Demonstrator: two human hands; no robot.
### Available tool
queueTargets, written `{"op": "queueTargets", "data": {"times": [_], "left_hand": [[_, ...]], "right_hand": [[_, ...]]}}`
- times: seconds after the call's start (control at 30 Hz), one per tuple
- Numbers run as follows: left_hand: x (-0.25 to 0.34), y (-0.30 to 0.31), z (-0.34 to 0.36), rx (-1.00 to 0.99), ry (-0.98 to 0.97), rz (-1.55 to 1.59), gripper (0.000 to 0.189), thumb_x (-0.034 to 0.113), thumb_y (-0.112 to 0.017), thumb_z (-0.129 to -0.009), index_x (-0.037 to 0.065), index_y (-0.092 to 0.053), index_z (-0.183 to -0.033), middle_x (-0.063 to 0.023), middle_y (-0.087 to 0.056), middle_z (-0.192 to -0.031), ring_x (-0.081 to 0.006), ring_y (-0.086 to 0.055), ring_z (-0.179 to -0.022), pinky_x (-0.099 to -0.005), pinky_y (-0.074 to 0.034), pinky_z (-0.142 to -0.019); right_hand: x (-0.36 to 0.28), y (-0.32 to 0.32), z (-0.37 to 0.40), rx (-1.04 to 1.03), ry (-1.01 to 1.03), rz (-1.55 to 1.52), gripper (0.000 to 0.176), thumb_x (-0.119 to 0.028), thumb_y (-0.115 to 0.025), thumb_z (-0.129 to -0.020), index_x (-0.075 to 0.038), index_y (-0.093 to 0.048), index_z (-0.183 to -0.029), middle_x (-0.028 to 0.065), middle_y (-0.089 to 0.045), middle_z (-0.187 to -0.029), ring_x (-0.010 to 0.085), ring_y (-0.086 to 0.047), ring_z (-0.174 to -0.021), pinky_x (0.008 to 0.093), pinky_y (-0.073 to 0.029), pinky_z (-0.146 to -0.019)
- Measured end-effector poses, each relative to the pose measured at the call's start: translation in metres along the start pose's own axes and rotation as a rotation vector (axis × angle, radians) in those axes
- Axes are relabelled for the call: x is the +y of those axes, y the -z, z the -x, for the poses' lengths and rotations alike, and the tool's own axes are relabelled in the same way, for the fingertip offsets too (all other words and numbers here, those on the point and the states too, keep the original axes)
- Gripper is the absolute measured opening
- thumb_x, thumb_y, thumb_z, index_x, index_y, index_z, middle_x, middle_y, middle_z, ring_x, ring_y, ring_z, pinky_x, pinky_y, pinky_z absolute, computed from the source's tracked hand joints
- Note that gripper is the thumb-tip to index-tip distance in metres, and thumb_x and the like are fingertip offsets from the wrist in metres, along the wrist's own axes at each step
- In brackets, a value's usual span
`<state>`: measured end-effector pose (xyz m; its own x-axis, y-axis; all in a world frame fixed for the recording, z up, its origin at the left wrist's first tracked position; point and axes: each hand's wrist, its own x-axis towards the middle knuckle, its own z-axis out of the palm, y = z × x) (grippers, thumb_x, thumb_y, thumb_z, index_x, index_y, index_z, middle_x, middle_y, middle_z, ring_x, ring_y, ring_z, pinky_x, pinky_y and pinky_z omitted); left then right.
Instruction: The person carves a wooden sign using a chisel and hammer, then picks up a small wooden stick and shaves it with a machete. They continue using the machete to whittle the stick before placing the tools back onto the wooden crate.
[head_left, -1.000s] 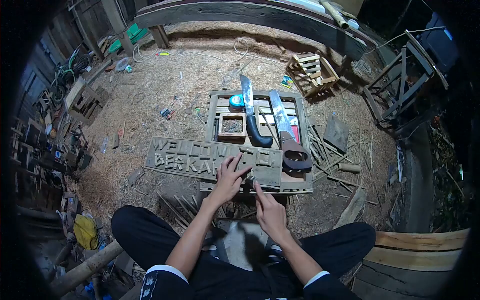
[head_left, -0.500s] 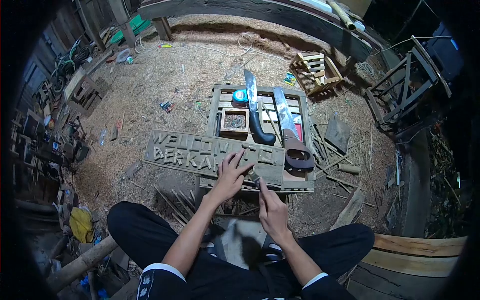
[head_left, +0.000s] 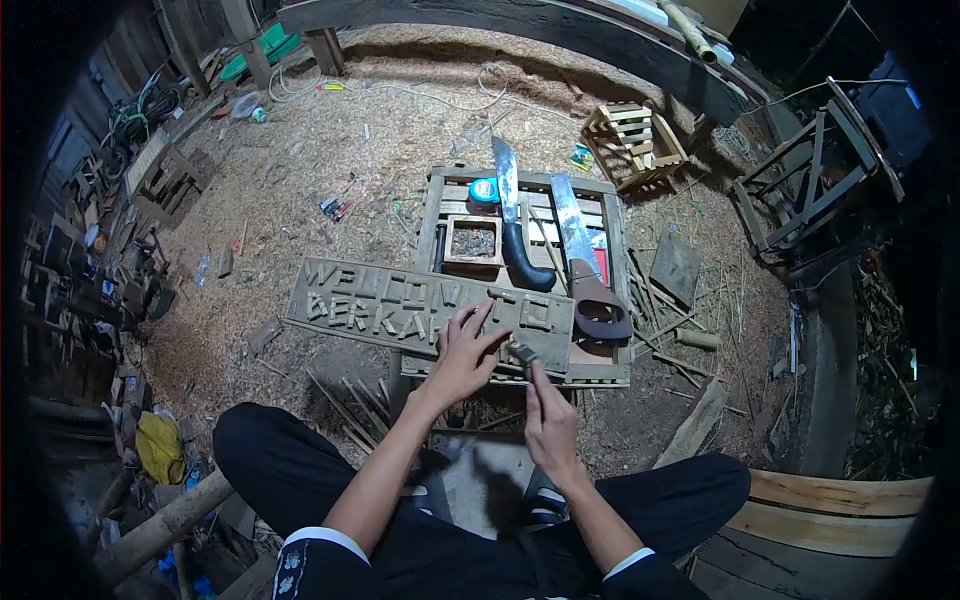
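A wooden sign board [head_left: 400,305] with raised letters lies across a slatted wooden pallet [head_left: 612,372] in front of me. My left hand [head_left: 462,352] rests flat on the board's right part, fingers spread, beside the last letters. My right hand [head_left: 546,415] hovers just below the board's near edge and pinches a small light object [head_left: 522,352] between thumb and fingers. I sit on the ground with dark trousers, knees apart.
On the pallet lie a machete [head_left: 512,215] with a black handle, a hand saw [head_left: 583,268], a blue tape roll [head_left: 483,190] and a small wooden box [head_left: 470,243]. A slatted crate [head_left: 630,142] and wooden frame [head_left: 810,180] stand beyond. Sawdust, sticks and planks cover the ground.
My right hand has lifted the small object slightly and drawn closer to the board's edge. My left hand stays on the board. The view has shifted a little.
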<state>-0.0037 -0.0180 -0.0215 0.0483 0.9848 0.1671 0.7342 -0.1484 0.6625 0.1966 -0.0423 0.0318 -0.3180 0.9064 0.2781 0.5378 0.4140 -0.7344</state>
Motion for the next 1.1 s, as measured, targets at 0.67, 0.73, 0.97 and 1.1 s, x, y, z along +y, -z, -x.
{"op": "queueTargets", "data": {"times": [0.67,0.73,0.97,1.1], "left_hand": [[0.004,0.001,0.000,0.006,-0.002,-0.005,0.054,0.013,-0.064,-0.084,0.021,-0.063,-0.138,-0.0141,-0.034,-0.163,-0.0392,-0.025,-0.148,-0.0541,-0.021,-0.119],[0.003,-0.001,-0.001,0.005,-0.011,-0.017,0.055,0.012,-0.064,-0.084,0.020,-0.063,-0.138,-0.0139,-0.034,-0.163,-0.0390,-0.025,-0.148,-0.0540,-0.021,-0.119],[0.001,-0.002,0.000,-0.001,0.005,-0.027,0.060,0.010,-0.064,-0.082,0.025,-0.062,-0.140,-0.0098,-0.030,-0.167,-0.0381,-0.025,-0.148,-0.0550,-0.020,-0.118],[0.002,0.001,-0.001,0.006,-0.006,-0.030,0.053,0.011,-0.063,-0.084,0.021,-0.064,-0.136,-0.0140,-0.033,-0.164,-0.0387,-0.026,-0.148,-0.0545,-0.021,-0.118]], "right_hand": [[-0.004,0.009,0.001,0.039,0.044,0.055,0.048,-0.022,-0.054,-0.104,-0.026,-0.049,-0.153,0.0175,-0.069,-0.092,0.0383,-0.069,-0.076,0.0481,-0.053,-0.063],[0.013,-0.004,0.006,-0.246,-0.064,0.353,0.049,-0.024,-0.056,-0.104,-0.030,-0.049,-0.152,0.0163,-0.067,-0.086,0.0377,-0.068,-0.071,0.0495,-0.053,-0.060],[0.007,0.000,-0.001,-0.233,-0.114,0.228,0.046,-0.025,-0.054,-0.105,-0.028,-0.051,-0.151,0.0167,-0.069,-0.088,0.0419,-0.067,-0.072,0.0522,-0.053,-0.063],[0.001,0.001,-0.005,-0.084,-0.031,0.047,0.043,-0.025,-0.052,-0.106,-0.022,-0.053,-0.149,0.0204,-0.071,-0.097,0.0434,-0.069,-0.079,0.0507,-0.054,-0.067]]}}
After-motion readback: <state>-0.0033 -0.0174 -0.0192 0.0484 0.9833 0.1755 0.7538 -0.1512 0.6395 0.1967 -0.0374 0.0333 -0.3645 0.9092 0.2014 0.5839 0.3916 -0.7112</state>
